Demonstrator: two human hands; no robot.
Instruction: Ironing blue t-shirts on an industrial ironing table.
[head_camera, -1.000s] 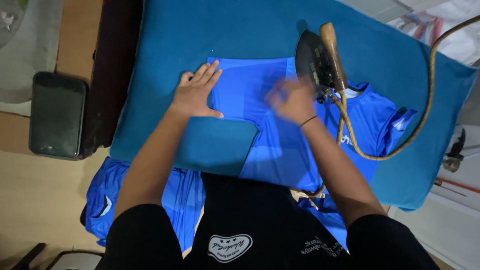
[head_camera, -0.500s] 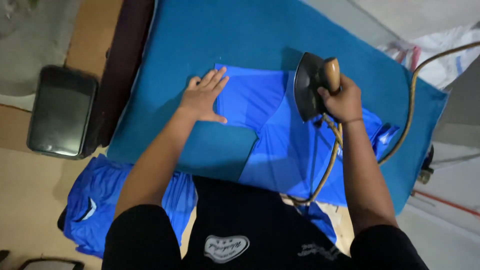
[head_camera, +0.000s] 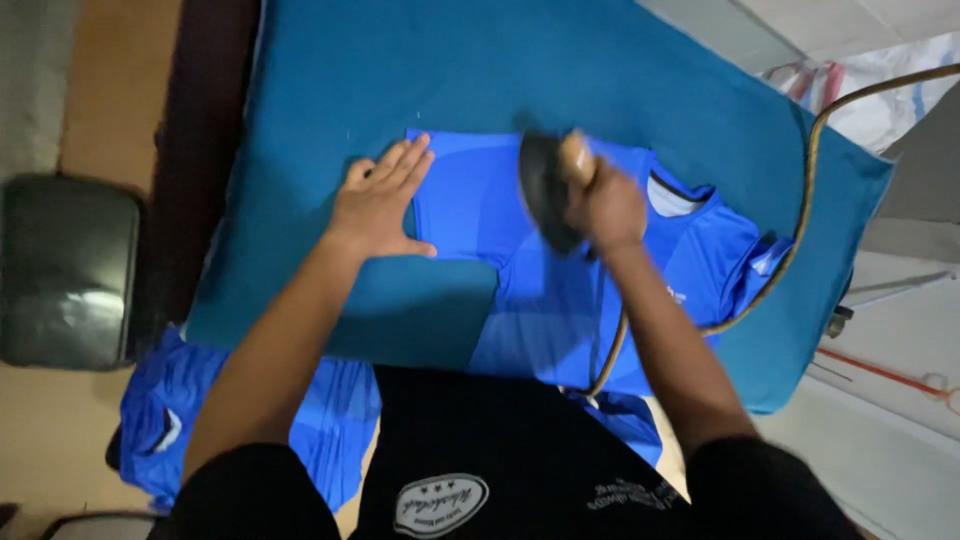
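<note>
Within the last second, the right hand (head_camera: 612, 208) had taken up the dark iron (head_camera: 545, 192) and swung it left onto the middle of the blue jersey (head_camera: 560, 300) lying on the teal-covered worktop (head_camera: 560, 70). The left hand (head_camera: 378, 202) stayed flat, fingers spread, pinning the jersey's edge. Motion blurred the iron; its handle sat hidden inside the clenched fist.

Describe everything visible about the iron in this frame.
The iron is dark, with a pale wooden-looking handle, motion-blurred. The right hand grips its handle, holding it on the blue jersey spread over the teal-covered board. A brownish cord loops away to the right.
</note>
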